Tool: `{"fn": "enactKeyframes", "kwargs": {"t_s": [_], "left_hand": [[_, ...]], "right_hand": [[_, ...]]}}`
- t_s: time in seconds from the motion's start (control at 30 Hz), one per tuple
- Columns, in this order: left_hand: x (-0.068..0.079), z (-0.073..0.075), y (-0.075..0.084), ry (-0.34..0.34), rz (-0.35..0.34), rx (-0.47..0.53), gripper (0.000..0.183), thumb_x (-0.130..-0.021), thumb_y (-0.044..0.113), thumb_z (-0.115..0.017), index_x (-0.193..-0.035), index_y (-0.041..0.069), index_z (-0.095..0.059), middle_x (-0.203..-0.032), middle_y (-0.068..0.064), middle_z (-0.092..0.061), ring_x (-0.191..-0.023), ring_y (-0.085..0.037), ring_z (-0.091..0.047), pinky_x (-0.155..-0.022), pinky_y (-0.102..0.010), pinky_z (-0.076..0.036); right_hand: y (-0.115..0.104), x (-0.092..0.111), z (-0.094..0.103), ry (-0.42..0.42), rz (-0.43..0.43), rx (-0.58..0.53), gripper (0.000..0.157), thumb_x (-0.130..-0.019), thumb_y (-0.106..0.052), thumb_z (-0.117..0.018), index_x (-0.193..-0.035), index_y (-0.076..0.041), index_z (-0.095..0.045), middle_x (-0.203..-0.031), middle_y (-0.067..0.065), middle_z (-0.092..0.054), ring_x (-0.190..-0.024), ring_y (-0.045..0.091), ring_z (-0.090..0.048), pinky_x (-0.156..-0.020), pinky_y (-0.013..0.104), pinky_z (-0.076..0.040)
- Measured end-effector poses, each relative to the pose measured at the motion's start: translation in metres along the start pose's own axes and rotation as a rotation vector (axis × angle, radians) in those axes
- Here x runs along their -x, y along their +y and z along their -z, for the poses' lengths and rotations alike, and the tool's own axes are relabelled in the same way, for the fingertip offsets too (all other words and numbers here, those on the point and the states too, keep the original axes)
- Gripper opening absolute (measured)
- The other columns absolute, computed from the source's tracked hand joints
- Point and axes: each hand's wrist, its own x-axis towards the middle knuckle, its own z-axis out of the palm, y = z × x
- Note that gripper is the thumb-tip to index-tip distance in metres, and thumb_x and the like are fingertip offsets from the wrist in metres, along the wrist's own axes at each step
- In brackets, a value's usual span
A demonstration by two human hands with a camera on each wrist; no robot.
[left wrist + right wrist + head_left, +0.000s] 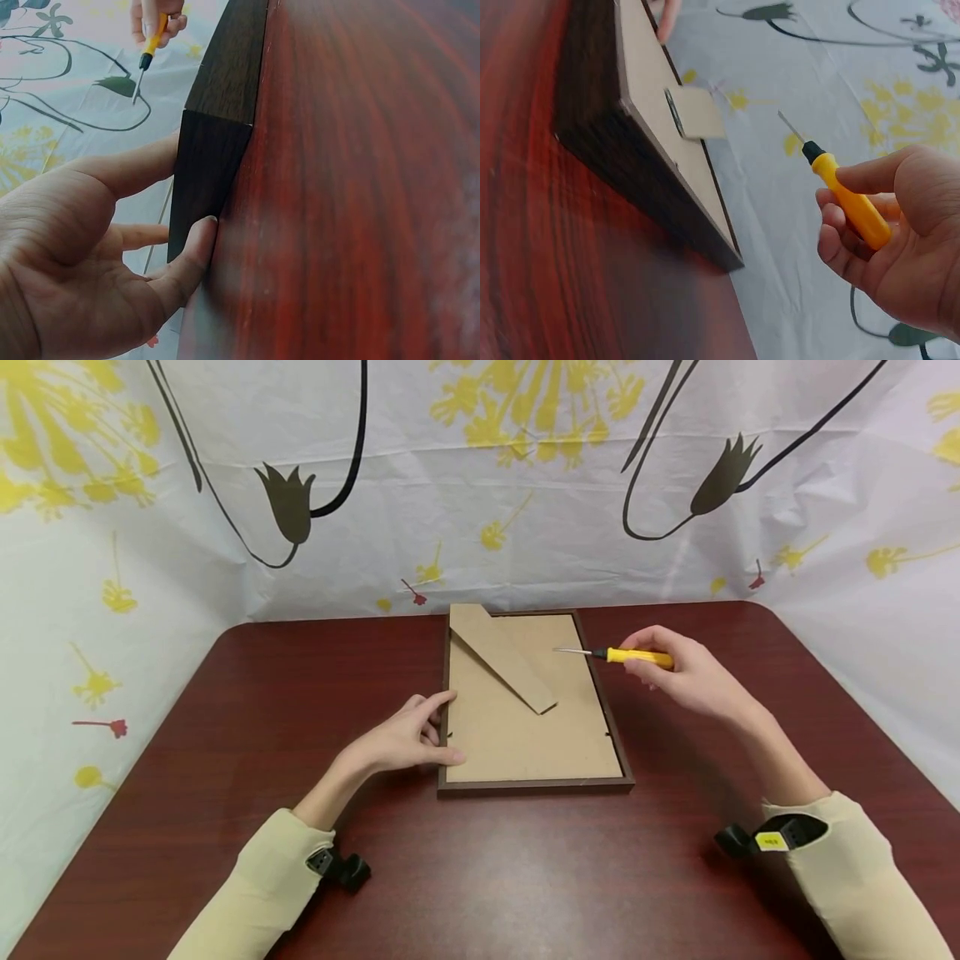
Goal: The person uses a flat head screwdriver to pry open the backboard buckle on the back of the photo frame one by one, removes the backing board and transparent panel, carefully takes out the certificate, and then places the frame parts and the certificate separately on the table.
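A dark-brown picture frame [536, 788] lies face down on the table, its tan backing board [525, 752] upward. A flat easel leg [498, 652] slants across the board from the upper left. My left hand [401, 735] grips the frame's left side, thumb over the near part of that edge and index finger farther up; the left wrist view shows a curled finger [193, 251] against the frame's dark outer wall. Above and beside the frame's right side, my right hand [682, 672] holds a screwdriver [855, 206] by its yellow handle, the metal shaft pointing left over the board.
The reddish-brown wooden table [315, 693] has rounded far corners. Behind and around it hangs a white sheet [420, 518] printed with yellow and dark flowers. Small dark metal tabs [607, 734] stand at the frame's inner edges. Each wrist wears a black camera strap [795, 832].
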Motion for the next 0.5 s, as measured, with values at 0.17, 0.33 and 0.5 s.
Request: {"fn": "enactKeyframes", "kwargs": {"t_s": [0.17, 0.33, 0.5], "left_hand": [[-0.001, 0.0, 0.0, 0.003, 0.011, 0.009, 0.097, -0.085, 0.032, -0.084, -0.161, 0.014, -0.026, -0.129, -0.016, -0.038, -0.095, -0.019, -0.057, -0.085, -0.033, -0.048], [-0.001, -0.001, 0.001, 0.006, 0.018, 0.017, 0.096, -0.085, 0.029, -0.084, -0.161, 0.015, -0.028, -0.127, -0.016, -0.038, -0.094, -0.018, -0.057, -0.085, -0.033, -0.048], [-0.001, 0.0, 0.0, 0.001, 0.022, 0.022, 0.096, -0.085, 0.028, -0.085, -0.161, 0.015, -0.028, -0.125, -0.015, -0.038, -0.093, -0.017, -0.057, -0.085, -0.032, -0.047]], "right_hand": [[-0.013, -0.002, -0.015, 0.001, 0.017, 0.031, 0.014, -0.099, -0.023, -0.068, -0.11, -0.016, -0.065, -0.092, 0.005, -0.064, -0.082, 0.019, -0.057, -0.072, 0.025, -0.043], [-0.021, -0.004, -0.034, -0.045, 0.077, 0.054, 0.01, -0.097, -0.026, -0.071, -0.103, -0.02, -0.065, -0.092, -0.003, -0.066, -0.085, 0.015, -0.058, -0.075, 0.025, -0.044], [-0.028, -0.009, -0.055, -0.115, 0.15, 0.065, 0.01, -0.096, -0.024, -0.073, -0.101, -0.02, -0.066, -0.093, -0.005, -0.068, -0.083, 0.014, -0.06, -0.072, 0.027, -0.045]]}}
